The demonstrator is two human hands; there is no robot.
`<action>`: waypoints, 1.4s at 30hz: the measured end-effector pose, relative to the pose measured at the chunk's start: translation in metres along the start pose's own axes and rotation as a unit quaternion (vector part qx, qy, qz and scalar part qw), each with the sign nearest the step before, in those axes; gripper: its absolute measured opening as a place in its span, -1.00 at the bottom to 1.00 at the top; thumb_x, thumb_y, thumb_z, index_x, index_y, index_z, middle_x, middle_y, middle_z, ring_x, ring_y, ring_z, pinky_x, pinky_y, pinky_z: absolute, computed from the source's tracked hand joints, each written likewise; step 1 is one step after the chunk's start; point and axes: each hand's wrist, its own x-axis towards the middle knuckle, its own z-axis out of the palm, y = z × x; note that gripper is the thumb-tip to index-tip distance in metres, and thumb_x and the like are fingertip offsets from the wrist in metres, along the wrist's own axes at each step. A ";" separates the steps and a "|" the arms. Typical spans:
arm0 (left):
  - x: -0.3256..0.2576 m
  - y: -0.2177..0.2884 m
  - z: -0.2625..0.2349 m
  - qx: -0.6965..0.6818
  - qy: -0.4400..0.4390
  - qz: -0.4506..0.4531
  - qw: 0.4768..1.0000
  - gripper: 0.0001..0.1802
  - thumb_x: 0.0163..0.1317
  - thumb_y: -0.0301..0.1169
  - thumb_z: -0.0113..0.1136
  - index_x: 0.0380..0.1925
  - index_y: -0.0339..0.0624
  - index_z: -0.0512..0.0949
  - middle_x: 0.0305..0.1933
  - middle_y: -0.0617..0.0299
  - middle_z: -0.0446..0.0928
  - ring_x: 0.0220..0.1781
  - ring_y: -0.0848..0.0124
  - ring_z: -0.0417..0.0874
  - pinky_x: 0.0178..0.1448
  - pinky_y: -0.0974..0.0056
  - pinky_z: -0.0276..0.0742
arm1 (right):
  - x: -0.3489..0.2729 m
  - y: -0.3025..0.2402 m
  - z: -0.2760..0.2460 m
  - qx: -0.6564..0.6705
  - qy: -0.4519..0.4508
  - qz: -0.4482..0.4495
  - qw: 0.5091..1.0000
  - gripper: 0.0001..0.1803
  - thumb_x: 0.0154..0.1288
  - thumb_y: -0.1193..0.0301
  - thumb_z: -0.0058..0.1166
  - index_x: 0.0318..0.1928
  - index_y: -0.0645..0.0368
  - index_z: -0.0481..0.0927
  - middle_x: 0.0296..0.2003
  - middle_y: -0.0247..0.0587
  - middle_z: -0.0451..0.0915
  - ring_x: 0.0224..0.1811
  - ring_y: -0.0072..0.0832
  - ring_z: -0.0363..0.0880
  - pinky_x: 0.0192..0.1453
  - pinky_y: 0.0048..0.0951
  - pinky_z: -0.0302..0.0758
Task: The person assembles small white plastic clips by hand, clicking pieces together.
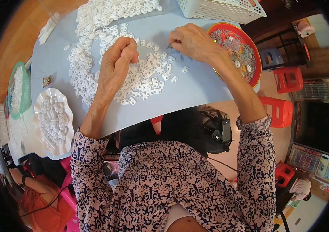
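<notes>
My left hand [119, 58] is closed in a fist-like pinch above the small white oval plastic pieces with two holes [149, 71] spread over the table. Whatever it holds, if anything, is hidden by the fingers. Farther right, my right hand [191, 41] has its fingers curled together, palm down, and their contents cannot be made out. Small dark grey bits [172, 50] lie on the table under its fingertips. Beside the right wrist stands a red round tray [258, 73] holding many grey pieces, with a few white ones on top.
A big heap of white pieces [114, 11] lies at the back, near a white perforated basket [226, 11]. On the left are a scalloped white plate [68, 127] of white pieces and a green basket [27, 92]. Red stools [282, 112] stand at right; another person's arm [37, 183] shows lower left.
</notes>
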 end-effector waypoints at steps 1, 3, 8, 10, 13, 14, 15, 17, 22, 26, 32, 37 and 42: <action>0.000 -0.001 0.000 0.002 0.004 -0.001 1.000 -0.75 0.30 -0.29 -0.10 -0.36 -0.24 0.45 -0.53 0.30 0.40 -0.41 0.56 0.38 -0.25 0.42 0.33 | 0.001 0.001 0.000 -0.010 0.000 -0.004 1.000 -0.88 0.10 0.47 0.08 -0.36 0.24 0.61 -0.52 -0.11 0.57 -0.46 -0.18 0.54 -0.32 -0.28 0.47; 0.000 0.000 0.000 0.002 0.008 -0.001 1.000 -0.75 0.30 -0.28 -0.10 -0.37 -0.24 0.45 -0.53 0.31 0.40 -0.41 0.57 0.38 -0.25 0.42 0.33 | 0.002 0.003 -0.001 0.002 -0.011 0.009 1.000 -0.88 0.11 0.47 0.07 -0.37 0.25 0.61 -0.52 -0.10 0.57 -0.47 -0.19 0.54 -0.34 -0.28 0.47; 0.000 0.002 0.000 -0.004 0.011 -0.004 1.000 -0.75 0.30 -0.28 -0.09 -0.36 -0.24 0.46 -0.53 0.32 0.40 -0.42 0.57 0.38 -0.26 0.43 0.33 | 0.001 0.005 -0.011 0.037 -0.019 0.074 0.996 -0.88 0.12 0.46 0.06 -0.39 0.27 0.59 -0.54 -0.09 0.57 -0.50 -0.23 0.54 -0.37 -0.31 0.46; 0.000 0.002 0.000 -0.002 0.006 -0.004 1.000 -0.75 0.30 -0.29 -0.08 -0.36 -0.24 0.46 -0.53 0.32 0.40 -0.42 0.57 0.38 -0.26 0.43 0.33 | 0.000 0.004 -0.017 0.033 -0.001 0.061 0.998 -0.88 0.12 0.46 0.07 -0.41 0.27 0.59 -0.54 -0.09 0.58 -0.52 -0.26 0.54 -0.39 -0.32 0.45; -0.001 0.001 0.000 0.000 0.001 -0.003 1.000 -0.75 0.30 -0.29 -0.09 -0.36 -0.23 0.46 -0.54 0.32 0.40 -0.42 0.57 0.38 -0.27 0.43 0.33 | 0.002 0.005 -0.009 0.046 0.005 0.015 0.999 -0.90 0.11 0.47 0.08 -0.41 0.25 0.61 -0.54 -0.08 0.58 -0.50 -0.22 0.55 -0.37 -0.29 0.47; 0.000 0.001 0.000 -0.001 0.000 -0.002 1.000 -0.75 0.30 -0.28 -0.09 -0.37 -0.23 0.46 -0.54 0.32 0.40 -0.42 0.57 0.38 -0.27 0.43 0.33 | 0.002 0.004 -0.006 0.047 0.006 0.016 0.999 -0.90 0.11 0.47 0.08 -0.41 0.25 0.61 -0.54 -0.08 0.58 -0.50 -0.22 0.55 -0.37 -0.29 0.47; 0.000 0.000 0.001 0.000 0.000 -0.002 1.000 -0.75 0.30 -0.28 -0.09 -0.37 -0.23 0.46 -0.54 0.32 0.40 -0.42 0.57 0.38 -0.27 0.43 0.33 | 0.002 0.004 -0.004 0.023 0.002 0.025 0.999 -0.90 0.10 0.48 0.08 -0.40 0.24 0.61 -0.53 -0.06 0.58 -0.48 -0.19 0.56 -0.36 -0.27 0.47; 0.000 -0.001 0.001 -0.009 0.007 0.008 1.000 -0.75 0.31 -0.28 -0.09 -0.36 -0.22 0.46 -0.54 0.32 0.40 -0.41 0.57 0.38 -0.28 0.43 0.32 | 0.003 -0.002 -0.003 0.001 -0.002 0.032 0.999 -0.90 0.09 0.48 0.08 -0.40 0.23 0.61 -0.52 -0.05 0.59 -0.46 -0.16 0.57 -0.34 -0.25 0.48; 0.002 -0.003 -0.004 0.000 0.018 0.014 1.000 -0.73 0.31 -0.25 -0.08 -0.35 -0.23 0.47 -0.53 0.32 0.41 -0.40 0.57 0.40 -0.27 0.42 0.32 | 0.012 -0.007 0.001 -0.088 0.022 -0.026 0.996 -0.93 0.04 0.51 0.06 -0.50 0.27 0.54 -0.57 0.01 0.54 -0.46 -0.05 0.53 -0.34 -0.17 0.46; 0.008 -0.001 -0.014 0.003 0.056 0.024 0.998 -0.71 0.31 -0.23 -0.07 -0.35 -0.24 0.48 -0.53 0.31 0.43 -0.40 0.56 0.41 -0.28 0.42 0.32 | 0.015 -0.009 -0.002 -0.070 0.013 -0.023 0.997 -0.92 0.00 0.51 0.07 -0.53 0.27 0.49 -0.59 0.03 0.51 -0.49 -0.01 0.49 -0.35 -0.13 0.44; 0.013 0.007 -0.029 0.020 0.103 0.041 0.994 -0.72 0.27 -0.27 -0.07 -0.36 -0.26 0.49 -0.55 0.31 0.44 -0.41 0.56 0.41 -0.30 0.43 0.32 | 0.016 -0.020 0.003 0.075 0.045 0.084 0.993 -0.91 -0.02 0.52 0.15 -0.45 0.28 0.55 -0.60 -0.09 0.56 -0.54 -0.35 0.56 -0.40 -0.37 0.48; 0.018 0.003 -0.040 0.130 0.109 0.066 0.983 -0.84 0.25 -0.43 -0.06 -0.36 -0.26 0.49 -0.59 0.32 0.40 -0.50 0.61 0.34 -0.39 0.42 0.31 | 0.019 -0.040 0.015 0.223 0.078 0.059 0.970 -0.83 0.08 0.51 0.18 -0.27 0.26 0.61 -0.56 -0.27 0.61 -0.51 -0.62 0.53 -0.40 -0.55 0.48; 0.017 -0.014 -0.051 0.355 0.016 0.180 0.917 -0.92 0.11 -0.53 0.04 -0.47 -0.30 0.51 -0.51 0.01 0.52 -0.42 0.12 0.48 -0.29 0.15 0.41 | 0.021 -0.064 0.024 0.288 0.095 0.088 0.949 -0.85 0.11 0.53 0.15 -0.27 0.28 0.60 -0.49 -0.26 0.63 -0.45 -0.60 0.56 -0.32 -0.57 0.50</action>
